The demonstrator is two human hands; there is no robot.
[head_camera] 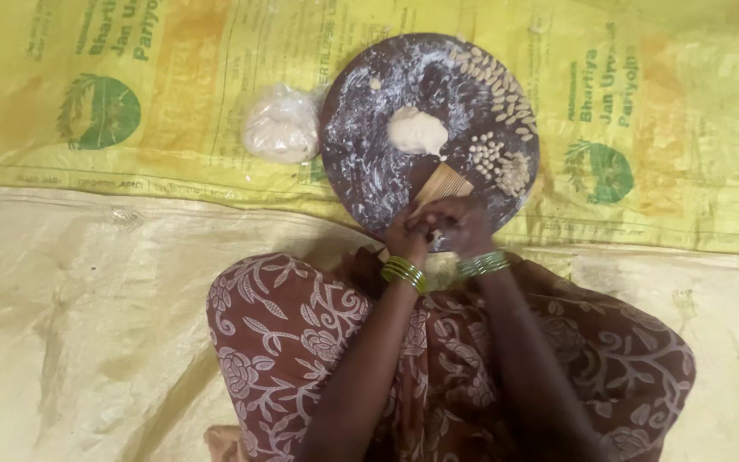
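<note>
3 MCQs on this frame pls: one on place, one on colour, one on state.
1. Where is the dough lump?
A. Mid board
B. On the lap
C. Inside the bag

2. What colour are the bangles?
A. Red
B. Green
C. Blue

3. How are the hands placed?
A. Far apart on the sheet
B. One raised off the board
C. Together at the comb

Answers:
1 A: the lump sits near the middle of the round floured board, with the bag to the side.
2 B: green bands show on both wrists.
3 C: the left hand and right hand meet at the near end of the wooden comb.
</note>
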